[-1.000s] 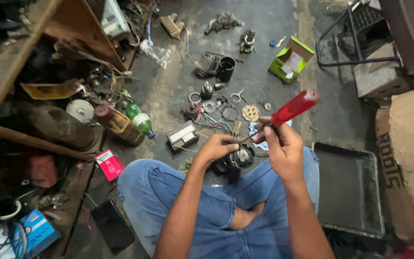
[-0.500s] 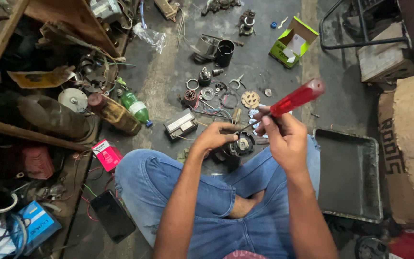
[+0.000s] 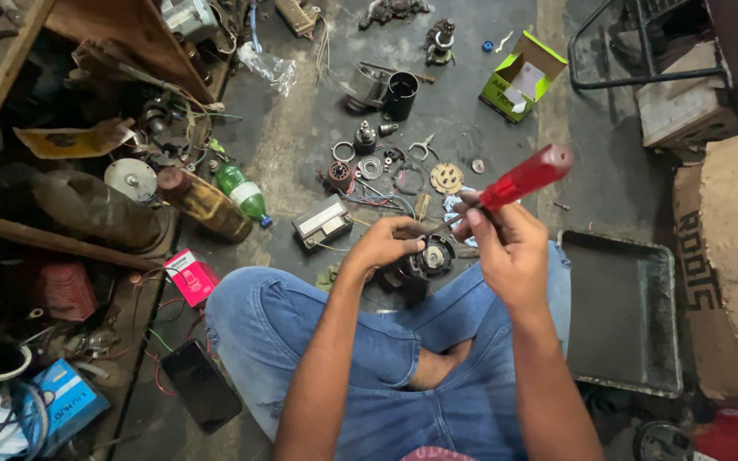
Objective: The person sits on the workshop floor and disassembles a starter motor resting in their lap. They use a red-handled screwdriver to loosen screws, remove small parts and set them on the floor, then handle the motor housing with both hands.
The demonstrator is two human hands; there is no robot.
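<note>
Concrete floor: left hand grips motor; right hand clenches red-handled screwdriver above motor. Keep blade square, motor steady.

One red-handled screwdriver, one green plastic bottle, one black metal tray, one green cardboard box, one black smartphone.

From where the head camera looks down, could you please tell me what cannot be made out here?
- Screwdriver tip: hidden behind the right hand, head view.
- Round motor part: partly covered by the left hand.
- Black tray: contents too dark to tell.
- Green box: inside too small to read.
</note>
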